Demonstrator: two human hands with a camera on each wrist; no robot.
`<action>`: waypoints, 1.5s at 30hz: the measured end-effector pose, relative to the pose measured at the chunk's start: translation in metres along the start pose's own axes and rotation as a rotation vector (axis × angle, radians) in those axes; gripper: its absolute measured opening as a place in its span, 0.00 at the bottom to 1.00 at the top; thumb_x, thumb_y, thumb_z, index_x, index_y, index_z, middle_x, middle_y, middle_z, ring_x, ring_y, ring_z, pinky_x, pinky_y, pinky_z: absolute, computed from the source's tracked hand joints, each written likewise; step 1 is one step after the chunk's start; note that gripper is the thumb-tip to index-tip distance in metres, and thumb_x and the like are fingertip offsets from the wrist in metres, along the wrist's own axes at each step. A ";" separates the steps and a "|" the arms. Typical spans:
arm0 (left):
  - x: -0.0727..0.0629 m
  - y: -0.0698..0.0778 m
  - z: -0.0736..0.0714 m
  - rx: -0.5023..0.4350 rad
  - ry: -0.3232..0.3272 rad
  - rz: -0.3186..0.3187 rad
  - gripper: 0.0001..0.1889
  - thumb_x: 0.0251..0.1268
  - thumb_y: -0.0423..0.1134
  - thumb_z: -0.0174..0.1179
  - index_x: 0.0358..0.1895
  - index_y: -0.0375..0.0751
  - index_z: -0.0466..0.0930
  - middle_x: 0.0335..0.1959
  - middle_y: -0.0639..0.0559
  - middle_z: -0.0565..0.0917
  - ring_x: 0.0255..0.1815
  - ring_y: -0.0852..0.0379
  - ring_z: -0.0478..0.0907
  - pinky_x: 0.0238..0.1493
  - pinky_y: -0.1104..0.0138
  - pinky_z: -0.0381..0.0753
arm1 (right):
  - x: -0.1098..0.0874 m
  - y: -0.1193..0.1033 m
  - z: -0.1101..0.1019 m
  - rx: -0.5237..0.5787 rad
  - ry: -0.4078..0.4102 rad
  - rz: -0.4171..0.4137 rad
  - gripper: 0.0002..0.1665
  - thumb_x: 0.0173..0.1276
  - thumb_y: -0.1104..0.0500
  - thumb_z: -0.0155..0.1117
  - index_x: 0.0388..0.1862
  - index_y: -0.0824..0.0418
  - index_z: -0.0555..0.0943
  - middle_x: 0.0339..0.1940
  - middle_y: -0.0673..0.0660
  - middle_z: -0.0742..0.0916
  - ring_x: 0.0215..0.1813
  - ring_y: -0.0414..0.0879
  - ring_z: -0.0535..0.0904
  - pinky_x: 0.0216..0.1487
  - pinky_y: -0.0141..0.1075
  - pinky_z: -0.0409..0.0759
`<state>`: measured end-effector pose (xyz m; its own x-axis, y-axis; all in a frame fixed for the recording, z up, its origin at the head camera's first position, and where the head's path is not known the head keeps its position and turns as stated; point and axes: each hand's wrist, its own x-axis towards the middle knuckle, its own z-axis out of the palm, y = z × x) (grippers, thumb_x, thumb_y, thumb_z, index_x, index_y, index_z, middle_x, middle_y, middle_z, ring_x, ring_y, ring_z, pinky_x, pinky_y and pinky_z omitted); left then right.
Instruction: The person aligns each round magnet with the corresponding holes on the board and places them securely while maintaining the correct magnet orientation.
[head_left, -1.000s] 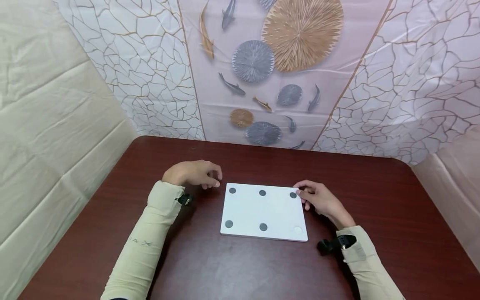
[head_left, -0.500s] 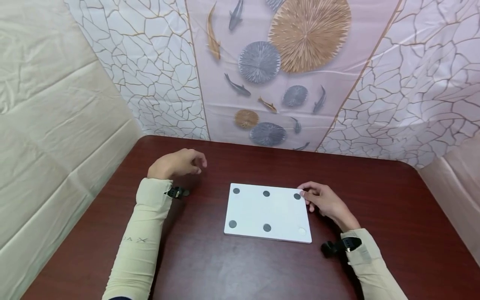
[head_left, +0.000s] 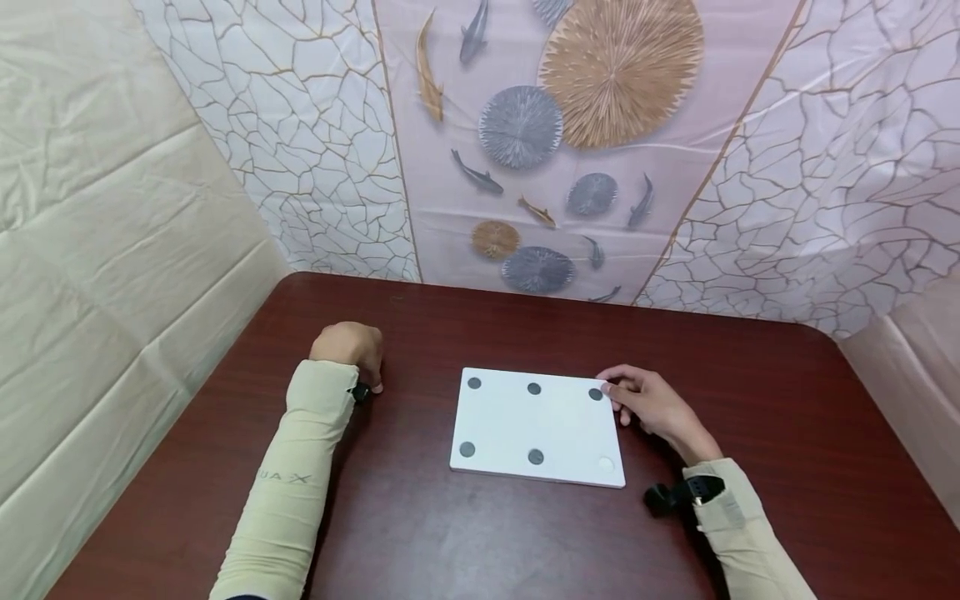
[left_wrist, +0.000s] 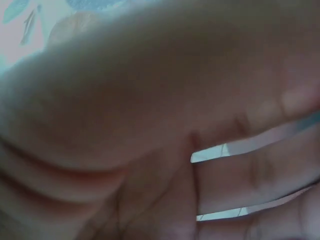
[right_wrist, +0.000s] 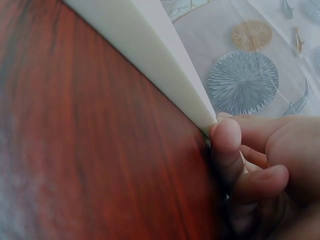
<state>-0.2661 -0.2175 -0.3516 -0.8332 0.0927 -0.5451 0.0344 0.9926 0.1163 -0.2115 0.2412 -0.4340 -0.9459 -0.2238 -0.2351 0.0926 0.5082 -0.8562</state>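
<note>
A flat white rectangular board (head_left: 570, 425) lies on the table, with several dark grey round spots along its long sides, such as this front-middle spot (head_left: 536, 457). Its front right corner has a white round spot (head_left: 606, 463). My right hand (head_left: 648, 404) pinches the board's far right corner between thumb and fingers. In the right wrist view, the thumb and fingers meet at the end of the board's side (right_wrist: 165, 75). My left hand (head_left: 348, 346) is apart from the board, to its left, with its fingers mostly hidden in the head view. The left wrist view shows its palm and fingers (left_wrist: 225, 180), holding nothing.
The dark red-brown table (head_left: 420, 542) has rounded far corners. Patterned cloth (head_left: 525, 208) with fish and round shapes hangs behind it, and beige cloth (head_left: 135, 275) covers the left side. A black strap device (head_left: 678, 493) is on the right wrist.
My left hand has moved left, away from the board, and turned so its back faces up and its fingers point down. The right hand keeps its hold on the corner. The head view has shifted slightly.
</note>
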 end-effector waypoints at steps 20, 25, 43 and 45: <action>-0.003 0.007 0.003 -0.045 0.096 0.050 0.11 0.52 0.37 0.79 0.19 0.44 0.87 0.19 0.50 0.83 0.25 0.50 0.77 0.25 0.60 0.75 | -0.001 0.006 -0.003 -0.002 0.035 -0.001 0.16 0.84 0.57 0.59 0.62 0.64 0.80 0.26 0.53 0.80 0.19 0.41 0.72 0.15 0.32 0.61; 0.000 0.004 0.003 -0.110 0.093 0.125 0.10 0.53 0.35 0.77 0.20 0.45 0.85 0.19 0.50 0.82 0.20 0.55 0.76 0.23 0.63 0.72 | -0.001 0.005 0.000 0.010 0.045 -0.003 0.15 0.83 0.58 0.59 0.61 0.64 0.81 0.25 0.53 0.80 0.18 0.40 0.71 0.16 0.32 0.60; 0.013 -0.027 0.025 -0.208 0.327 0.454 0.05 0.68 0.40 0.73 0.32 0.55 0.90 0.30 0.62 0.87 0.34 0.58 0.77 0.39 0.59 0.75 | -0.002 0.002 0.001 -0.021 0.046 -0.002 0.14 0.84 0.57 0.59 0.60 0.61 0.82 0.25 0.53 0.80 0.19 0.42 0.71 0.15 0.32 0.61; 0.013 -0.025 0.029 -0.238 0.372 0.464 0.04 0.69 0.40 0.72 0.35 0.55 0.91 0.31 0.63 0.88 0.34 0.57 0.77 0.38 0.60 0.76 | -0.002 0.002 0.002 -0.021 0.049 -0.001 0.14 0.84 0.57 0.59 0.60 0.61 0.82 0.25 0.53 0.80 0.18 0.42 0.71 0.15 0.32 0.61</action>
<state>-0.2618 -0.2391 -0.3852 -0.8986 0.4324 -0.0740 0.3493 0.8074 0.4754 -0.2087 0.2415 -0.4364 -0.9601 -0.1839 -0.2108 0.0853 0.5252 -0.8467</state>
